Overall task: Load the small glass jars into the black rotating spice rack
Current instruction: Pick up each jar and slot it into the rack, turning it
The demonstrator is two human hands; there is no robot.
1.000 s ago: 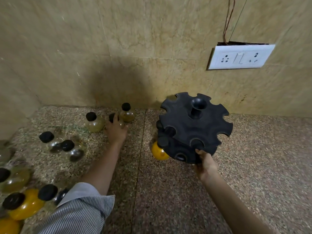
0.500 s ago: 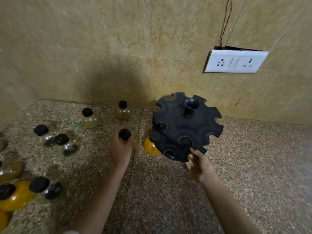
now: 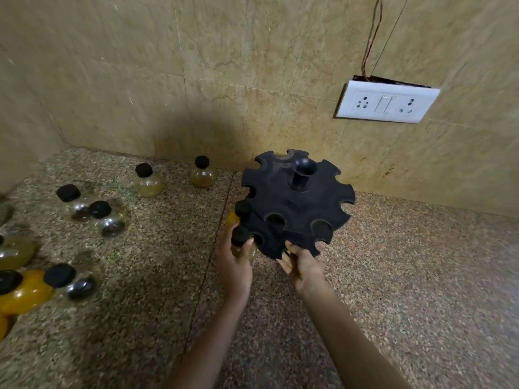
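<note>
From over the person's shoulder, the left hand (image 3: 234, 266) is wrapped around a small jar (image 3: 242, 244), its black cap pressed right up against a notch on the lower tier of the black rack (image 3: 295, 203), while the right hand (image 3: 302, 262) pinches the rack's near edge to steady it. I'd say this is the seating step: the jar's neck has to slide squarely into that slot. Plenty of loose jars (image 3: 148, 179) wait on the granite counter (image 3: 407, 276) well to the left.

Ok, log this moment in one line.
left hand: jar at rack slot | right hand: steadying rack rim | loose jars on counter
</note>
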